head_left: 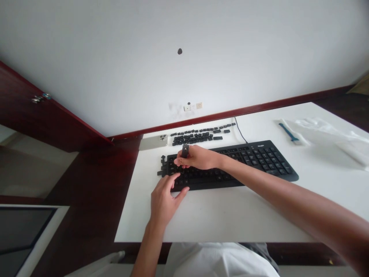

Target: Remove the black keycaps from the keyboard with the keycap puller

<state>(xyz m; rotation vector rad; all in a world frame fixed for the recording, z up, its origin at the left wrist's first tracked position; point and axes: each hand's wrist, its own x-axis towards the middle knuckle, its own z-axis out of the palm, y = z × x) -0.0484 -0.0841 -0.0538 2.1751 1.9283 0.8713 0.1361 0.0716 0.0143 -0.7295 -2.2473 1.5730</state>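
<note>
A black keyboard (215,184) lies across the white table, its left part bare of some keycaps as far as my hands let me see. My right hand (198,157) is over its left part, fingers closed round a small dark tool (185,150) that stands upright; its lower end is hidden. At the keyboard's front left corner rests my left hand (165,196), thumb and forefinger apart on the keys and front edge, holding nothing. Several loose black keycaps (163,166) lie along the keyboard's left end.
Behind the keyboard, loose keycaps (198,136) are set out in rows. A phone (153,142) lies to their left, and a cable (241,131) runs back from the keyboard. On the right are a blue tool (288,132) and clear plastic bags (325,129). A wall (129,69) rises behind.
</note>
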